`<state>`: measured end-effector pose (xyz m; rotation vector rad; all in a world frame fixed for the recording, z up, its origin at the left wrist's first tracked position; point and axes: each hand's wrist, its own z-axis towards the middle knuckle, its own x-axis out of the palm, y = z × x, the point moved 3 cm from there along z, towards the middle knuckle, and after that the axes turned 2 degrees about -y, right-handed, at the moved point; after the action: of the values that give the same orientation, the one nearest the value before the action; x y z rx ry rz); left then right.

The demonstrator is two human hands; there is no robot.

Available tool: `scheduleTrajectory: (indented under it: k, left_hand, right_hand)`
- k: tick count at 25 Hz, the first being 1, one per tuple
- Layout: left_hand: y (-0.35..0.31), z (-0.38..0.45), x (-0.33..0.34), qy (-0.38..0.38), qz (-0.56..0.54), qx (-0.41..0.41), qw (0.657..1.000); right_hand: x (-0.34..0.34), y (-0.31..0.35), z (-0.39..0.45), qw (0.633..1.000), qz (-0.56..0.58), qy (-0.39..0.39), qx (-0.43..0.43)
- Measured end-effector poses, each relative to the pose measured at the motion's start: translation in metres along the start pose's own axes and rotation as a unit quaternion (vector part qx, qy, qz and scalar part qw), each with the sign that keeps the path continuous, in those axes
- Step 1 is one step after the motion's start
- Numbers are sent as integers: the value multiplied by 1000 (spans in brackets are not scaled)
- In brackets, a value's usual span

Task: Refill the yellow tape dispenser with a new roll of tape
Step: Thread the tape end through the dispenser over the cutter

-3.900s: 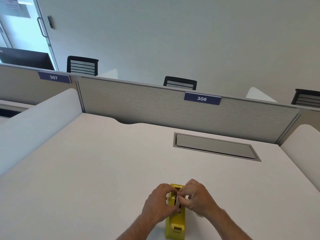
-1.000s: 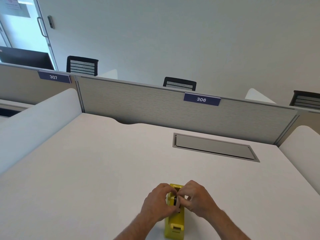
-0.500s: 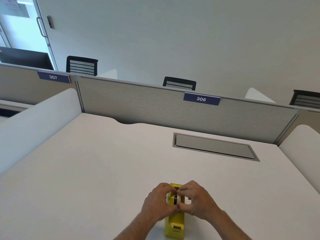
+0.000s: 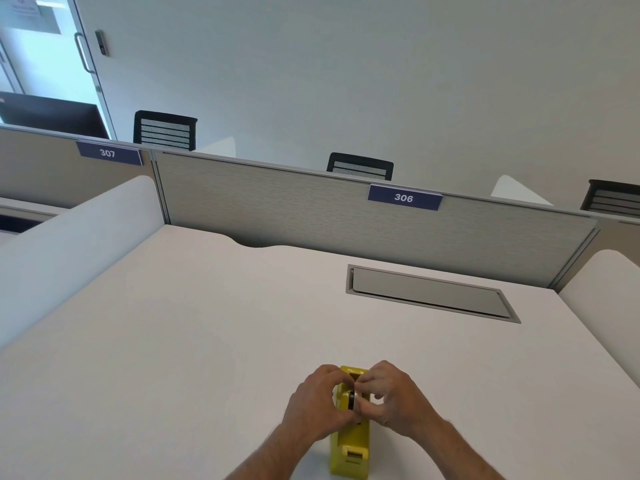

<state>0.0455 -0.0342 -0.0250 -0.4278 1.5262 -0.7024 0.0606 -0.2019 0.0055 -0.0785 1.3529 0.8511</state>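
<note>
Comparing this with a second ago, little has moved: both hands still crowd the far half of the yellow tape dispenser (image 4: 349, 441), though a pale ring with a dark hub, the roll of tape (image 4: 352, 398), now shows a bit more clearly between them. I judge the roll is being seated in its cradle, not yet settled. The left hand (image 4: 317, 403) curls its fingers round the dispenser's left flank; the right hand (image 4: 391, 400) pinches the roll from the right, its fingers (image 4: 363, 408) bent and close together. The dispenser stands on the white surface (image 4: 207, 341), near its front edge, well apart from the grey hatch (image 4: 429, 294) beyond. It is a narrow yellow block, with its cutter end nearest me.
</note>
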Motion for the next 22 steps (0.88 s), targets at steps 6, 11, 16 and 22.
scheduleTrajectory:
  k: [6,11,16,22]
  left_hand:
    - [1,0,-1,0,-4,3,1000]
    - [1,0,0,-3,-2,6,1000]
    - [0,0,-1,-7,-6,7,1000]
    - [0,0,-1,0,-10,3,1000]
  right_hand:
    - [-1,-3,4,1000,6,1,6]
    - [3,-3,-2,1000,0,3,25]
    - [2,0,0,1000,4,-2,6]
    - [-1,0,1,1000,20,-14,8]
